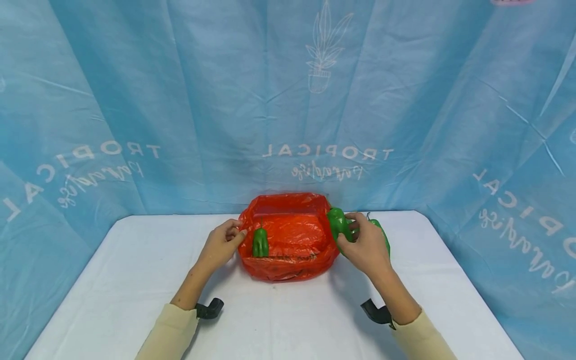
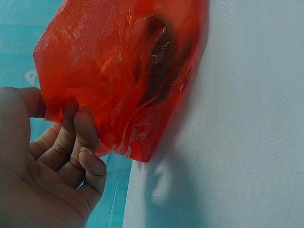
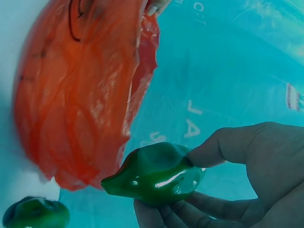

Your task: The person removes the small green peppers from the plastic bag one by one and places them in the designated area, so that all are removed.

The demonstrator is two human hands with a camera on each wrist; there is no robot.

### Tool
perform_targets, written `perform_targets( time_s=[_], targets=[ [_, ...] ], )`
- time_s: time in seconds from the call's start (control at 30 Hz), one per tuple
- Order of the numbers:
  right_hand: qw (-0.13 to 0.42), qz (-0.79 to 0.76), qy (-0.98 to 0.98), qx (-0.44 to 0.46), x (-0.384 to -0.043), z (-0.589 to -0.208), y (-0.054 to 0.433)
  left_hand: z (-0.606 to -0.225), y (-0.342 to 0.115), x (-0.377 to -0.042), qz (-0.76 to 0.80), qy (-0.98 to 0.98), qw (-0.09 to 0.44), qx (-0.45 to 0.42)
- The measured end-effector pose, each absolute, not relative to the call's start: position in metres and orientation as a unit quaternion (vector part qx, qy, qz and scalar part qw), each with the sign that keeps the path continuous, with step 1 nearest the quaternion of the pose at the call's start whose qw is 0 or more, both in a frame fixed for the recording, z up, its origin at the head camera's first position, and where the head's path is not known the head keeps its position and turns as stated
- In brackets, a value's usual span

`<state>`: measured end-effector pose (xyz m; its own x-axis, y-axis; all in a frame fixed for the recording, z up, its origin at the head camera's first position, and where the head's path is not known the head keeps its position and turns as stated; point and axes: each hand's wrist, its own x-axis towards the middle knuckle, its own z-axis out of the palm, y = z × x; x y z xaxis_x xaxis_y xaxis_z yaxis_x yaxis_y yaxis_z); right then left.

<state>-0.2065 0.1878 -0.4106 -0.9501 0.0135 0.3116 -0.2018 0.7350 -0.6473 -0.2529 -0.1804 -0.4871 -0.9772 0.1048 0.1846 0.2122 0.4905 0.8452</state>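
Note:
A red plastic bag (image 1: 288, 272) lies on the table with its mouth spread wide. Inside its left part sits a green bell pepper (image 1: 260, 243). My left hand (image 1: 223, 243) pinches the bag's left edge between thumb and fingers; the left wrist view shows the film (image 2: 104, 61) between them. At the bag's right edge my right hand (image 1: 365, 245) grips another green pepper (image 1: 338, 223), seen in the right wrist view as a glossy pepper (image 3: 159, 173) with a pointed end, between thumb and fingers.
Beyond the right hand, partly hidden by it, is a further green pepper (image 1: 382, 235) on the white table (image 1: 279, 320). The right wrist view shows a pepper (image 3: 35, 213) below the bag. A blue printed curtain (image 1: 216, 100) hangs behind and at both sides.

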Motion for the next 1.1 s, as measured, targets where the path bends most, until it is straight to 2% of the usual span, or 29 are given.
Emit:
perform_targets(
  time_s=[0.67,1.1],
  targets=[
    [0.153,0.335,-0.930,0.010,-0.205,-0.418,0.232,-0.489,-0.182,-0.253,-0.500,-0.860,0.048,-0.089],
    [0.179,0.312,-0.933,-0.001,-0.202,-0.423,0.258,-0.487,-0.182,-0.251,-0.496,-0.861,0.054,-0.095]
  ],
)
